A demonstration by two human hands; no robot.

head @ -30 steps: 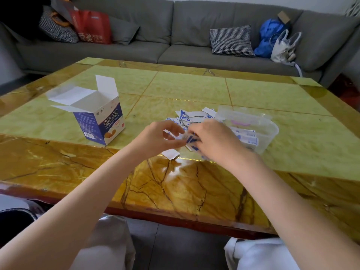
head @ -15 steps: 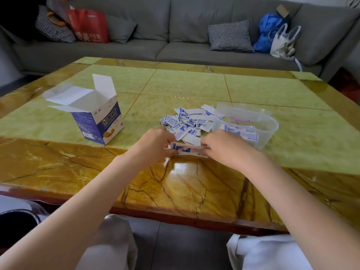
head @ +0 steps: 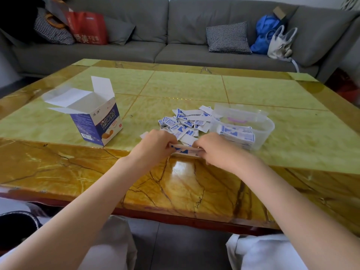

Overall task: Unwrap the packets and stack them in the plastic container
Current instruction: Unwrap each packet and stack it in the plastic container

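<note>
A small stack of white-and-blue packets [head: 184, 150] lies flat just above the table, held by both ends. My left hand [head: 153, 146] pinches its left end and my right hand [head: 215, 150] pinches its right end. Behind them lies a loose pile of torn blue-and-white wrappers [head: 185, 123]. To the right stands the clear plastic container [head: 265, 123], with a stack of packets [head: 236, 132] lying inside it.
An open blue-and-white cardboard box [head: 95, 117] stands at the left on the green and amber marble table [head: 194, 88]. A grey sofa [head: 175, 41] with cushions and bags runs along the back. My knees are below the table's near edge.
A second ago my hands were working together at the wrapper pile; they have since drawn back toward me and now hold a packet stack stretched between them, almost still over the last half second.
</note>
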